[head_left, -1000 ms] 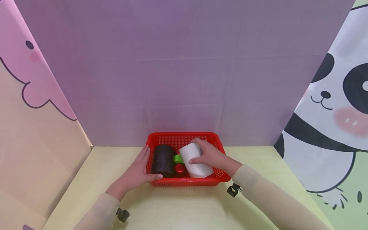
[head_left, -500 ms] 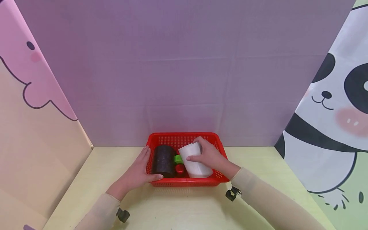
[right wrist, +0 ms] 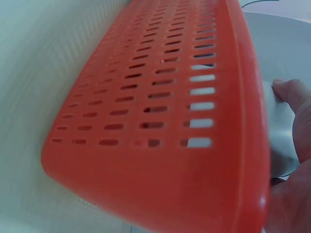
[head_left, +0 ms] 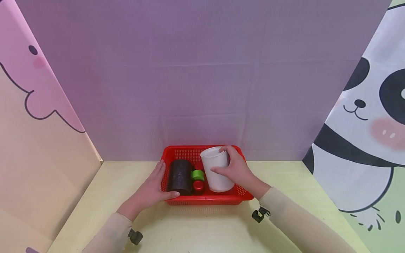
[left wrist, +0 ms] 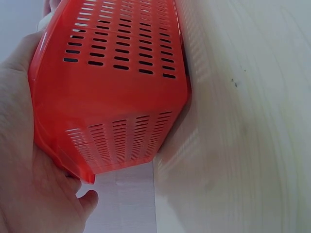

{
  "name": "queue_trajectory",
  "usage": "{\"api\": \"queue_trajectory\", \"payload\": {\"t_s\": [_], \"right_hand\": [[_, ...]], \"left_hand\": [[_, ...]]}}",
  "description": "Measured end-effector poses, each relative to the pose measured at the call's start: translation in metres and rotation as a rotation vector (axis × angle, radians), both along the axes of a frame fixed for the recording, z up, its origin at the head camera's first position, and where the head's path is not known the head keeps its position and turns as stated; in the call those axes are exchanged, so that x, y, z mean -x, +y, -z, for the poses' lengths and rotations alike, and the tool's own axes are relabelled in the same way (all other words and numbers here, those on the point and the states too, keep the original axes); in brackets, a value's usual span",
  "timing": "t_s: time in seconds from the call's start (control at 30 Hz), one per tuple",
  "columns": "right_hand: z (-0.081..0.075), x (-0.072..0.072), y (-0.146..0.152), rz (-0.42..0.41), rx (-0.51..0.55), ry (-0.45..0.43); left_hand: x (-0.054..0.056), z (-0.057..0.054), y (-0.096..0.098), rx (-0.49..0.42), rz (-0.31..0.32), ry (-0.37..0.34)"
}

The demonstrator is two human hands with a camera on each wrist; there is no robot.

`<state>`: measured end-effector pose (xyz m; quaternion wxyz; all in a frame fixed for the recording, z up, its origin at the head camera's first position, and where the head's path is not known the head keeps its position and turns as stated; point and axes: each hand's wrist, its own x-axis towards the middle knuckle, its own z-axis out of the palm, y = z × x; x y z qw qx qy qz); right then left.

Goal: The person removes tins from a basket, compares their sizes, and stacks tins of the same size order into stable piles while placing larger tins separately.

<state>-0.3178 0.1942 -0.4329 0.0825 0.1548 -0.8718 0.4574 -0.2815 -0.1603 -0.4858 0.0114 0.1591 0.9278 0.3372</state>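
The left hand [head_left: 150,192], fingers spread, rests at the left rim of the red basket [head_left: 209,198], presumably steadying it, while the right hand [head_left: 236,172] pinches the white container [head_left: 216,175] inside the basket's right half.

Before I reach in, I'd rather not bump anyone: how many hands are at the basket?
2. The left hand rests on the left end of the basket; the right hand grips the white cup. No other shows.
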Motion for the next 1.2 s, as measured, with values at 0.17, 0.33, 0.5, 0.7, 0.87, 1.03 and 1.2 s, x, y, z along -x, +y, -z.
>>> {"api": "queue_trajectory", "payload": {"t_s": [0.17,0.33,0.5,0.7,0.87,1.03,1.2], "right_hand": [[-0.005,0.003,0.009,-0.022,0.089,0.036],[-0.016,0.004,0.022,0.009,0.119,0.060],[-0.031,0.005,0.038,0.045,0.150,0.103],[-0.041,0.010,0.062,0.091,0.199,0.162],[-0.050,0.014,0.084,0.131,0.227,0.223],[-0.054,0.017,0.103,0.195,0.208,0.269],[-0.050,0.024,0.120,0.264,0.172,0.325]], "left_hand": [[0.000,0.001,0.000,0.002,-0.006,0.003],[-0.001,0.000,0.001,0.005,-0.009,0.005],[0.000,-0.001,0.002,0.003,-0.006,0.002],[0.001,-0.001,0.000,0.004,-0.005,0.000],[0.003,-0.001,-0.001,0.005,-0.012,-0.001],[0.002,-0.003,0.000,-0.019,-0.010,-0.001],[0.000,-0.002,0.000,-0.040,-0.012,-0.012]]}}
